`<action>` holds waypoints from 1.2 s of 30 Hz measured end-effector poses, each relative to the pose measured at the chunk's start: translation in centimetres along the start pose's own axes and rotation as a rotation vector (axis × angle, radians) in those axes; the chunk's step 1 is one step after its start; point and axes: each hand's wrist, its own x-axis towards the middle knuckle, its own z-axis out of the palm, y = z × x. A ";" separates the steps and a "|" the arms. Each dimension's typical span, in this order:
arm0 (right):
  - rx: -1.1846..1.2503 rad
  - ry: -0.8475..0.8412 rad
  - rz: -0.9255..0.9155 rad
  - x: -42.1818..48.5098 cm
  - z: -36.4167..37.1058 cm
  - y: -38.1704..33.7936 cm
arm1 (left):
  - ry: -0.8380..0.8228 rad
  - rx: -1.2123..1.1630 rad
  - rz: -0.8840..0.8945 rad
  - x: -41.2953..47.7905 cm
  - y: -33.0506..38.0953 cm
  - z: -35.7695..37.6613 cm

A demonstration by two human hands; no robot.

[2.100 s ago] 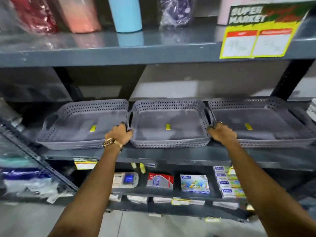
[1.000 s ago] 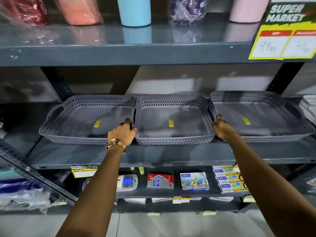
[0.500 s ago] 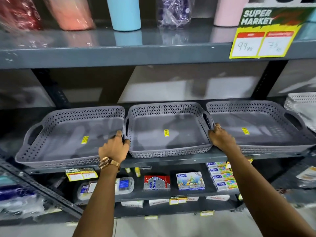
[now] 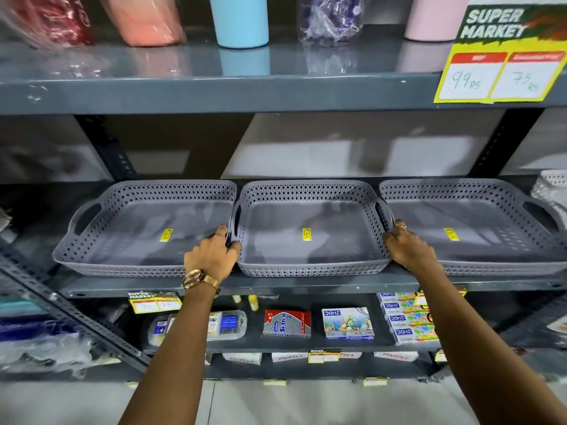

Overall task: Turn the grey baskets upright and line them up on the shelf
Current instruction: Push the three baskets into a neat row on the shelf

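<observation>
1. Three grey baskets sit upright in a row on the shelf [image 4: 306,285]: the left basket [image 4: 147,228], the middle basket [image 4: 310,231] and the right basket [image 4: 472,228], each open side up with a yellow sticker on its floor
2. My left hand [image 4: 214,256] is curled around the left handle of the middle basket, thumb against the outer wall and fingers hooked over the rim, right where it touches the left basket
3. My right hand [image 4: 409,248] is closed over the middle basket's right handle, at the seam with the right basket; a ring shows on one finger
4. As I judge it, the step in hand is the last squaring of the middle basket. To do it well I would keep both grips even, slide rather than lift, and bring its front edge level with its neighbours' front edges, which sit just behind the shelf lip
5. The risk, I think, is nudging the side baskets, since all three rims touch
6. Against the frame half a second back, the left basket lies straighter and further onto the shelf; then its front corner hung out past the lip. Both hands hold the same two handles as they did then, and the row reads more even now
</observation>
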 end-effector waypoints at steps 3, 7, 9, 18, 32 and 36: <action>-0.019 0.016 0.003 -0.2 0.0 -0.1 | 0.010 -0.009 -0.013 -0.1 0.1 0.1; -0.038 0.037 0.024 -0.4 0.0 -0.3 | 0.012 -0.012 0.009 0.1 0.0 0.0; -0.050 0.040 0.035 -0.4 0.1 -0.3 | 0.012 -0.012 0.017 0.1 -0.1 0.0; -0.034 0.021 0.045 -0.5 0.1 -0.2 | -0.004 -0.008 0.041 0.3 -0.4 0.1; -0.070 0.030 0.039 -1.1 0.1 0.0 | 0.013 -0.035 0.014 -1.3 -0.2 -0.2; -0.068 0.030 0.057 -1.1 0.2 0.0 | 0.021 -0.049 0.000 -1.3 -0.1 0.0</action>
